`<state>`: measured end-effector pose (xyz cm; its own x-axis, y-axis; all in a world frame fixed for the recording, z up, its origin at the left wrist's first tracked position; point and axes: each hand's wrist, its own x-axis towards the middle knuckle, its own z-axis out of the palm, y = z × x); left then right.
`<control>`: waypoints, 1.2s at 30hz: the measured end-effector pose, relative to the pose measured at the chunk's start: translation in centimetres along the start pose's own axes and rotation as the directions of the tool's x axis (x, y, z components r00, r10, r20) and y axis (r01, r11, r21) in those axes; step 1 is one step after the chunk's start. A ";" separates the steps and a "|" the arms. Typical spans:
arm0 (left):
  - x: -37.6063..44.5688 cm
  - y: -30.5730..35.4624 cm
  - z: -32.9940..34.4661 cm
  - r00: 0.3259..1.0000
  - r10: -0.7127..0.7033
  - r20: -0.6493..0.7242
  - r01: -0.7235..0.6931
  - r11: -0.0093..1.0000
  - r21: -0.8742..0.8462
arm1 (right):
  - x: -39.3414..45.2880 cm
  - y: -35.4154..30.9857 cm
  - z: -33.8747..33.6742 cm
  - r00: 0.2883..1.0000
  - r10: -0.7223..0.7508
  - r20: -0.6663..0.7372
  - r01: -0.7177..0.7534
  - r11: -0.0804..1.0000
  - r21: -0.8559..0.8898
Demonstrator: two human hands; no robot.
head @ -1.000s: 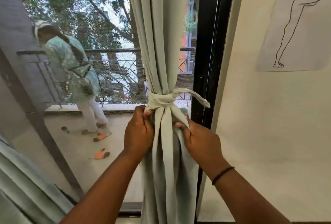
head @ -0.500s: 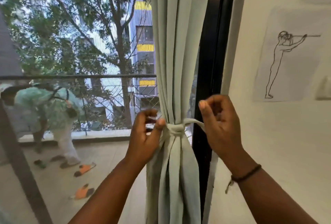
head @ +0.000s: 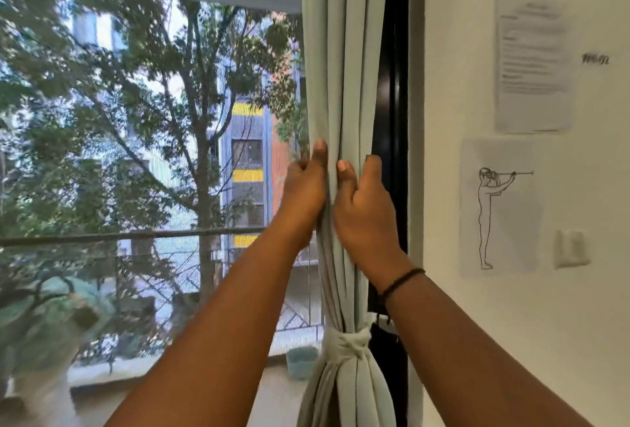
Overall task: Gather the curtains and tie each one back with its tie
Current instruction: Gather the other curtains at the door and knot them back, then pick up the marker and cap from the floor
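Observation:
A pale green curtain (head: pixel 344 68) hangs gathered against the black window frame at the right side of the glass. Its white fabric tie (head: pixel 347 341) is knotted round the bunch low down. High above the knot, my left hand (head: pixel 305 188) grips the curtain's left folds, fingers curled into the fabric. My right hand (head: pixel 361 201) grips the folds from the right, thumb in front and fingers curled behind. A black cord sits on my right wrist.
The black window frame (head: pixel 392 119) stands right behind the curtain. A white wall (head: pixel 511 324) with a printed sheet (head: pixel 531 65), a line drawing (head: pixel 494 211) and a switch (head: pixel 572 249) fills the right. Beyond the glass a person (head: pixel 51 317) bends on the balcony.
Both hands left the tie's knot and rose well up the curtain, where they now grip the folds. The view tilted upward, so the knot sits low in the frame.

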<state>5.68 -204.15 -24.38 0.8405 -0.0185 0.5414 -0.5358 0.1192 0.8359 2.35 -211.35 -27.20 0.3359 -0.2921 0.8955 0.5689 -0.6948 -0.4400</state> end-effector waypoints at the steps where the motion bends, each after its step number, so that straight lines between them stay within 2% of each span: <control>1: 0.0 0.0 0.3 0.999 0.036 -0.020 -0.035 0.998 0.047 | -0.1 -0.1 0.3 1.000 -0.010 -0.008 0.010 1.000 -0.021; 3: 0.1 -0.1 0.2 0.983 0.107 -0.151 -0.096 0.992 0.080 | -0.2 0.4 -0.1 1.000 0.010 -0.025 -0.012 0.996 -0.088; 5: 0.3 -0.1 -1.0 0.942 0.146 -0.302 -0.121 0.988 0.099 | 0.4 2.3 -1.6 0.989 0.114 -0.090 -0.123 0.987 -0.102; 7: 0.6 -0.5 -2.3 0.928 0.166 -0.334 -0.138 0.985 0.106 | 1.0 4.1 -3.1 0.960 0.245 -0.134 -0.259 0.961 -0.095; 9: 0.4 -0.7 -2.6 0.938 0.179 -0.296 -0.147 0.981 0.124 | 1.2 4.7 -3.3 0.951 0.272 -0.150 -0.288 0.952 -0.099; 12: -0.1 -1.0 -2.2 0.973 0.158 -0.169 -0.161 0.987 -0.006 | 0.8 3.5 -2.3 0.969 0.191 -0.158 -0.207 0.973 -0.096; 15: -1.2 -3.2 -3.0 0.984 0.162 0.070 -0.161 0.987 -0.029 | -0.7 2.8 -1.6 0.981 0.125 -0.150 -0.139 0.986 -0.088; 18: -3.2 -6.8 -4.4 0.970 0.004 0.245 -0.014 0.999 0.036 | -4.1 2.2 -0.3 0.985 0.023 -0.172 -0.052 0.985 -0.167; 20: -5.2 -9.1 -5.3 0.935 -0.099 0.341 0.096 0.995 0.025 | -7.1 1.1 0.7 0.980 -0.091 -0.179 0.022 0.934 -0.356; 21: -6.3 -10.2 -5.6 0.913 -0.117 0.391 0.119 0.993 0.018 | -8.7 0.7 1.3 0.977 -0.162 -0.136 0.086 0.891 -0.445; 23: -8.9 -13.1 -6.4 0.890 -0.179 0.420 0.170 0.984 0.059 | -11.6 0.3 3.0 0.960 -0.277 0.040 0.258 0.817 -0.516; 24: -10.2 -14.7 -6.8 0.871 -0.225 0.437 0.189 0.974 0.124 | -12.8 0.4 3.8 0.945 -0.296 0.141 0.326 0.795 -0.512; 25: -11.5 -16.3 -7.2 0.849 -0.235 0.473 0.145 0.965 0.220 | -13.9 0.6 4.5 0.926 -0.294 0.238 0.376 0.782 -0.497; 26: -12.5 -18.1 -7.5 0.825 -0.262 0.501 0.117 0.946 0.302 | -15.0 1.2 5.3 0.907 -0.269 0.324 0.405 0.770 -0.494; 27: -13.3 -19.6 -7.8 0.770 -0.293 0.566 0.105 0.935 0.340 | -16.0 2.0 5.9 0.888 -0.235 0.395 0.423 0.754 -0.502; 28: -13.9 -20.9 -7.7 0.723 -0.368 0.584 0.171 0.915 0.365 | -17.1 2.9 6.4 0.864 -0.185 0.468 0.435 0.743 -0.508; 32: -16.6 -25.5 -9.5 0.630 -0.387 0.673 -0.070 0.835 0.546 | -21.7 7.9 6.8 0.765 0.066 0.641 0.438 0.677 -0.591; 34: -18.3 -28.6 -11.1 0.612 -0.486 0.624 -0.165 0.693 0.702 | -24.4 9.7 6.2 0.691 0.249 0.678 0.456 0.577 -0.678; 35: -19.1 -30.2 -12.1 0.588 -0.561 0.582 -0.223 0.579 0.784 | -25.6 10.4 5.6 0.595 0.381 0.708 0.504 0.509 -0.698; 36: -20.1 -31.8 -13.1 0.558 -0.630 0.539 -0.253 0.490 0.834 | -27.2 11.3 5.4 0.430 0.546 0.719 0.570 0.454 -0.685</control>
<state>6.92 -194.56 -63.04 0.7638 -0.6209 -0.1761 -0.5417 -0.7651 0.3482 3.64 -207.67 -56.91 0.9948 -0.0319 0.0962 -0.0644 -0.9319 0.3571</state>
